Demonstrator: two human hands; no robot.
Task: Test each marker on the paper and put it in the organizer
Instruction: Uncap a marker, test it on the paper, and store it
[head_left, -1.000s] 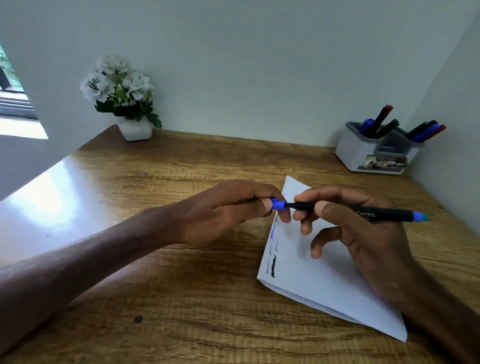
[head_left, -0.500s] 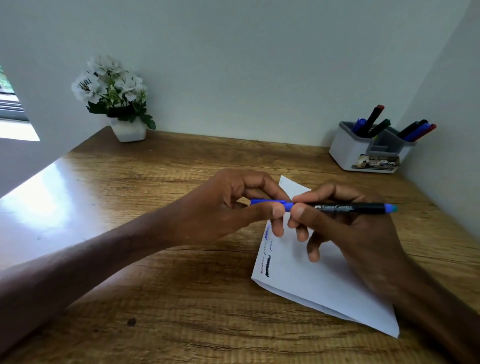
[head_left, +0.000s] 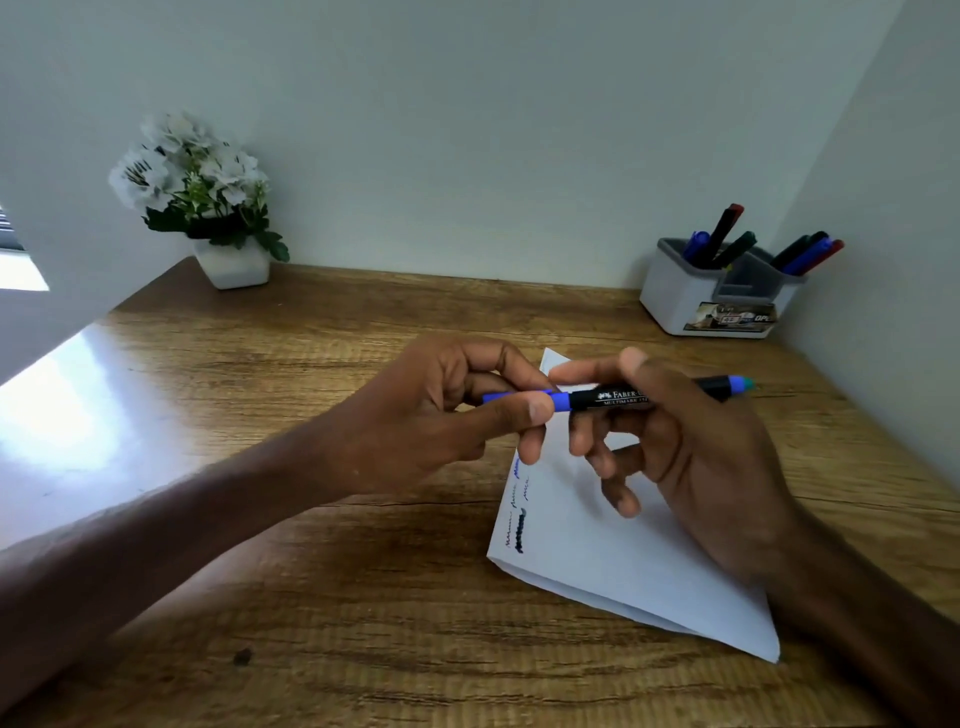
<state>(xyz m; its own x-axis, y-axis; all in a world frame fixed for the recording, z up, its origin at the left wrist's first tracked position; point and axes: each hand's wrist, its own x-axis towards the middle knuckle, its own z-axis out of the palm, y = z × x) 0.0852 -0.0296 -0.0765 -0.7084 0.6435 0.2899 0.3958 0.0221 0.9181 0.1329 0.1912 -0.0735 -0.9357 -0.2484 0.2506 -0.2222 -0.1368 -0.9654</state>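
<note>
A black marker (head_left: 613, 399) with a blue cap lies level between both hands, above the white folded paper (head_left: 613, 561). My left hand (head_left: 441, 415) pinches the blue cap (head_left: 556, 401) with thumb and fingers. My right hand (head_left: 691, 457) grips the black barrel, whose blue-green end sticks out to the right. Several short test scribbles mark the paper's left edge. The grey-and-white organizer (head_left: 675, 296) stands at the back right with several markers in two of its compartments.
A white pot of white flowers (head_left: 228, 260) stands at the back left of the wooden desk (head_left: 311, 623). Walls close the desk at the back and on the right. Bright glare lies on the desk's left part.
The cap has gone onto the marker's tip, the hands drawing together. Both hands with the marker sit slightly left of where they were a second ago.
</note>
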